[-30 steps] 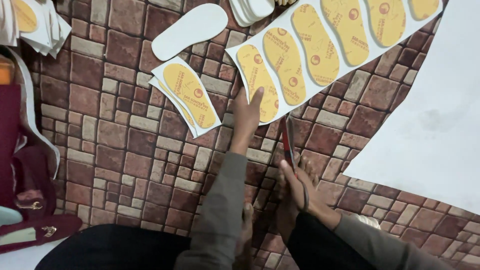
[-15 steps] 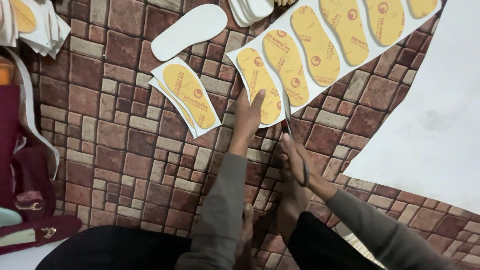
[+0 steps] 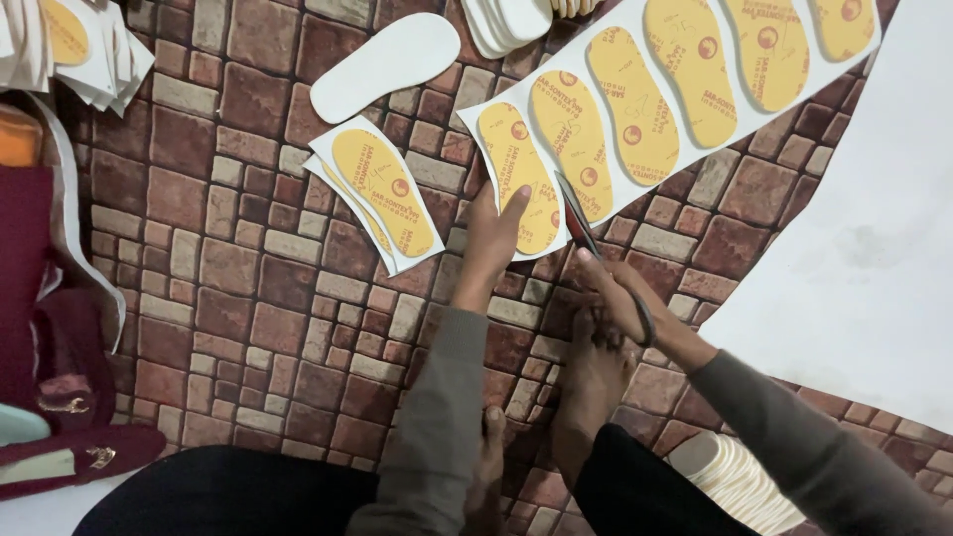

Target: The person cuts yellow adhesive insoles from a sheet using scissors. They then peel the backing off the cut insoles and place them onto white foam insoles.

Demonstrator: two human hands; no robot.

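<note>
My scissors [image 3: 581, 223] are dark-bladed with dark loop handles, and their blades point up and away from me into the near edge of the white sheet [image 3: 784, 119], in the gap between the first and second insole prints. That sheet lies flat on the brick-patterned floor, running diagonally up to my right, with a row of yellow insole shapes [image 3: 516, 174] printed on it, each bearing red markings. Its leftmost print lies nearest me
</note>
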